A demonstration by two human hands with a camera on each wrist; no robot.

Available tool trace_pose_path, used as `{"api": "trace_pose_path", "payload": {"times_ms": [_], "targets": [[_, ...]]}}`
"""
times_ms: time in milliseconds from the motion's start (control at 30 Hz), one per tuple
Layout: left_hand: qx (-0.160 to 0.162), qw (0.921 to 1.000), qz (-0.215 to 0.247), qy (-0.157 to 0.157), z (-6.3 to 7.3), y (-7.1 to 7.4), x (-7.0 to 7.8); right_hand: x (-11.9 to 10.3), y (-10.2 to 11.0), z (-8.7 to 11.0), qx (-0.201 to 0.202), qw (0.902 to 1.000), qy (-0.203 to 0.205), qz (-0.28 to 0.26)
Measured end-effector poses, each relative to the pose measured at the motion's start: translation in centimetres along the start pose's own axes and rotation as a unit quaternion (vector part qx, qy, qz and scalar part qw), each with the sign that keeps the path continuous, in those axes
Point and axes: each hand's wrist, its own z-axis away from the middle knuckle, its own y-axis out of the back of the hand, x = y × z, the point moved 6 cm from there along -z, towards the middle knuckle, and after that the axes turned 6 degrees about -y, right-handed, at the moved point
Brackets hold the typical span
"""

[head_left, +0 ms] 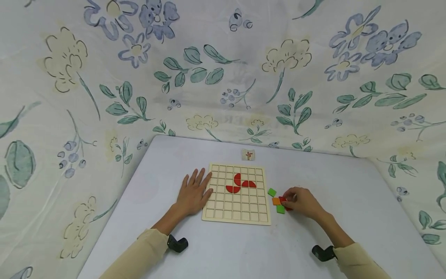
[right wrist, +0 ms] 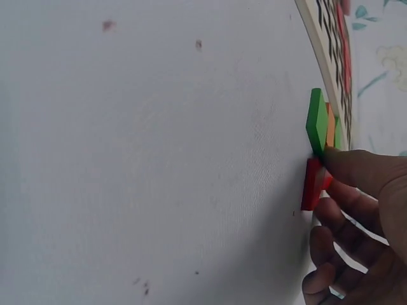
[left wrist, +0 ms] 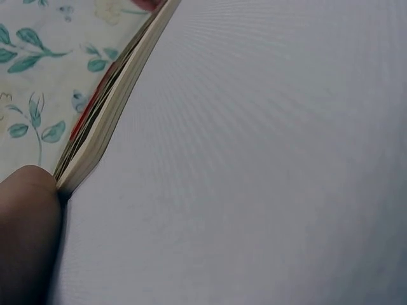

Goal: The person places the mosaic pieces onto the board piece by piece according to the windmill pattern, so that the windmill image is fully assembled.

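My left hand [head_left: 192, 195] lies with straight, spread fingers at the left edge of a square wooden grid board [head_left: 218, 216]; its thumb shows beside the board's side in the left wrist view. Red quarter-round tiles [head_left: 249, 184] form three half-circles near the middle of the grid. Right of the board, my right hand [head_left: 302, 201] pinches a red tile [head_left: 282, 199] between thumb and index finger, its other fingers loosely curled. Another red tile [right wrist: 311, 185] sits under that hand. Close by are an orange tile [head_left: 276, 201] and two green tiles, one nearer [head_left: 280, 209] and one farther [head_left: 271, 192].
A small card [head_left: 248, 155] printed with a grid and a red figure lies behind the board. The white tabletop [head_left: 240, 252] ends at a floral-patterned cloth [head_left: 223, 69] at the back and sides. Dark wrist devices [head_left: 177, 244] sit at both cuffs.
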Motion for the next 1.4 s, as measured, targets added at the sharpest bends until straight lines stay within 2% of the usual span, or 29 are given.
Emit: {"api": "trace_pose_path", "payload": {"times_ms": [200,333,533,767,900,1167,1400], "targets": [[0.004,0.9999,0.009,-0.011,-0.5,0.4,-0.3,-0.3,-0.3,-0.6,0.002,0.9999,0.014,0.005],[0.016,0.9995,0.02,-0.019,-0.8,0.9,-0.4,-0.7,-0.1,-0.9,0.006,1.0,0.008,0.001],[0.01,0.9996,0.018,-0.019,-1.1,0.2,-0.8,-0.8,0.1,-1.1,-0.006,0.9986,-0.008,-0.053],[-0.003,0.9998,0.014,-0.012,-1.2,0.2,-0.8,-0.6,0.7,-1.8,-0.006,0.9918,-0.032,-0.123],[-0.011,0.9998,0.01,-0.01,-1.3,0.2,-0.8,-1.1,1.1,-2.4,-0.003,0.99,-0.03,-0.138],[-0.003,0.9999,0.005,-0.012,-1.2,-0.3,-1.0,-2.1,0.8,-2.7,0.009,0.9889,-0.023,-0.146],[0.001,0.9999,0.0,-0.011,-1.0,-0.4,-0.9,-3.1,-0.2,-3.3,0.002,0.986,-0.03,-0.164]]}}
